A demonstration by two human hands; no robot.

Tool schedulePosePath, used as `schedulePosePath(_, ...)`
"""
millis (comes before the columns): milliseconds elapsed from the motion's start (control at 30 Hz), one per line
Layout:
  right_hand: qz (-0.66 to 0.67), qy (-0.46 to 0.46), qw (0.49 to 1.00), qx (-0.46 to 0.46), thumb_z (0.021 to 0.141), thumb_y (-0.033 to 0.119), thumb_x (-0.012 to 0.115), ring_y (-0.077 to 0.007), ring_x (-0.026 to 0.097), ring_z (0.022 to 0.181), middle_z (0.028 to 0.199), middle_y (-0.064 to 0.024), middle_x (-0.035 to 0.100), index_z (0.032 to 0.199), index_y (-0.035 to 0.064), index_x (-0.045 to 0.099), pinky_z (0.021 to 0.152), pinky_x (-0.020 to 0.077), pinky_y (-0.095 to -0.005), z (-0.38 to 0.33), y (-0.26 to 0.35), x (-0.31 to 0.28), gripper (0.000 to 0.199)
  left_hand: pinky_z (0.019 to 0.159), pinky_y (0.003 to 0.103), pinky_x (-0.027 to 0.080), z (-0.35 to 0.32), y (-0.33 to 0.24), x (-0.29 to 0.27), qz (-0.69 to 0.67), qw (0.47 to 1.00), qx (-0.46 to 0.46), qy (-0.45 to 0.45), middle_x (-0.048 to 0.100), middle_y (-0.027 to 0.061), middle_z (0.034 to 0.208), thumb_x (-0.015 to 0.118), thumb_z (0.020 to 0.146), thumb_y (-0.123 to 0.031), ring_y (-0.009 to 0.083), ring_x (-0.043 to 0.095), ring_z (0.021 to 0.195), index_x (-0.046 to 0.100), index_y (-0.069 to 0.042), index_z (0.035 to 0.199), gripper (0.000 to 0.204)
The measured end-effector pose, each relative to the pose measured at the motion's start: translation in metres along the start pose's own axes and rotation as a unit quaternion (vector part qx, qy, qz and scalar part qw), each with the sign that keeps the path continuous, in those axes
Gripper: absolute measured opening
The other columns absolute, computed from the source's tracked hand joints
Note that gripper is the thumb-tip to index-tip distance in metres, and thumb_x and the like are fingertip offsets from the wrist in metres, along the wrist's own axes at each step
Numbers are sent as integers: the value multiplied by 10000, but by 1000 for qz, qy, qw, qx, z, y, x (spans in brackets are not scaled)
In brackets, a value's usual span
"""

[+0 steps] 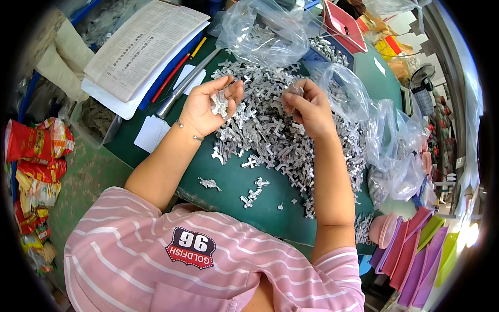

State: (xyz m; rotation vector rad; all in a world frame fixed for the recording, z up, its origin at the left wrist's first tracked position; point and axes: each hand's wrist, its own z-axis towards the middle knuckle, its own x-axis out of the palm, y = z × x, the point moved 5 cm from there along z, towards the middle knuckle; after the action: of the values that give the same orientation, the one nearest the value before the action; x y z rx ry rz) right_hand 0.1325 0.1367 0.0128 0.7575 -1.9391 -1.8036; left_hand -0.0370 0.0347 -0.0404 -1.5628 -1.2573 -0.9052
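Note:
A wide heap of small silver metal pieces (260, 130), many of them cross-shaped, covers the middle of the green table (192, 182). Above its left side, my left hand (200, 112) is turned palm up with curled fingers, cradling several cross-shaped metal pieces (220, 104). My right hand (313, 110) hovers over the heap's right part, thumb and fingers pinched around a small silvery piece whose shape is mostly hidden. Closer to my body lie a fish-shaped metal piece (210, 183), a short row of crosses (254, 193) and a tiny fragment (280, 206).
Left of the heap are a metal rod (187, 84), a red pencil (170, 77), white paper slips (152, 133) and a newspaper (143, 47). Clear plastic bags (265, 34) rest behind and right of it. A pink tray (344, 26) stands far right; pink bowls (383, 230) sit near right.

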Motion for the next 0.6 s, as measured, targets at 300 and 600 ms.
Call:
schedulePosePath(300,-464,-98,864,-166,816,97,518,-314,605,756,826,-153,590,840,21,621,689,487,-389,8,-1,-4,130,550,252,441,37,-27,22,645,699,308,-32,597,43,718,666,793,-149,129,548,603,628,-16,892,170)
schedulePosePath(600,-409,-147,894,-108,756,143,683,-245,599,673,755,-112,603,813,22,627,626,469,-364,-9,2,-14,145,670,273,482,56,-25,33,748,567,342,-53,652,79,815,690,751,-110,152,610,713,666,-9,845,140)
